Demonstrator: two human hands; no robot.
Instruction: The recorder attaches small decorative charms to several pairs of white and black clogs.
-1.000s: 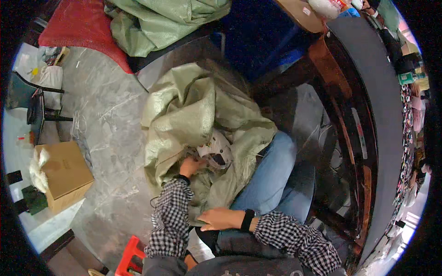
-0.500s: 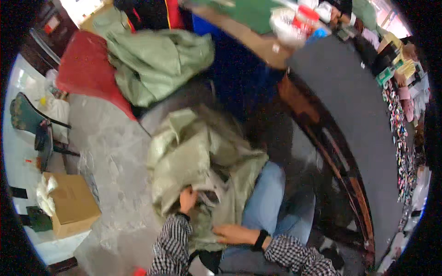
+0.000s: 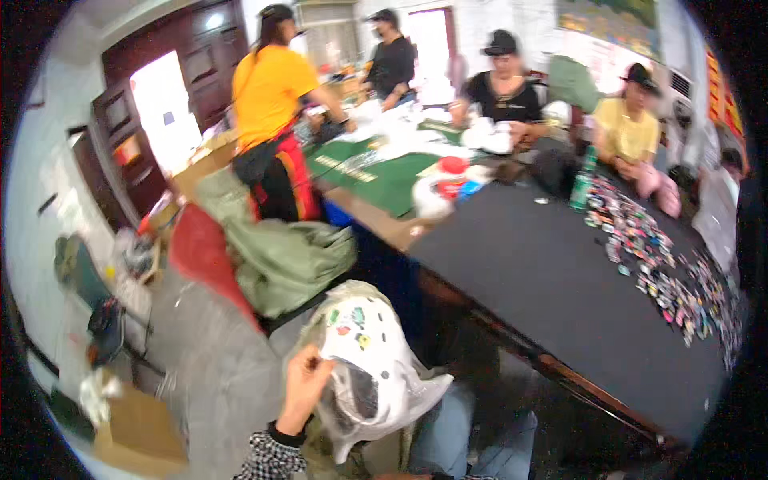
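My left hand [image 3: 308,382] is closed, its fingers pinching the edge of a clear plastic bag [image 3: 432,392] raised above my lap. Inside or behind the plastic shows what looks like a white clog [image 3: 380,340] with dark holes and small colourful charms, its top end tilted away from me. A dark patch shows near my fingertips, partly covered by the plastic. Below the bag lies the greenish woven sack [image 3: 384,454], mostly hidden, over my jeans. Only a sliver of my right hand [image 3: 400,477] shows at the lower edge, so its fingers are hidden.
A dark-topped table [image 3: 496,248] stands to the right, with many small colourful pieces [image 3: 656,264] along its far side. A red chair [image 3: 200,252] with a green sack [image 3: 280,264] stands ahead left. A cardboard box [image 3: 144,424] sits lower left. Several people work around the tables.
The clear bag with the white item has come up out of the woven sack, in my left hand. My right hand has dropped to the lower edge. The view has tilted up.
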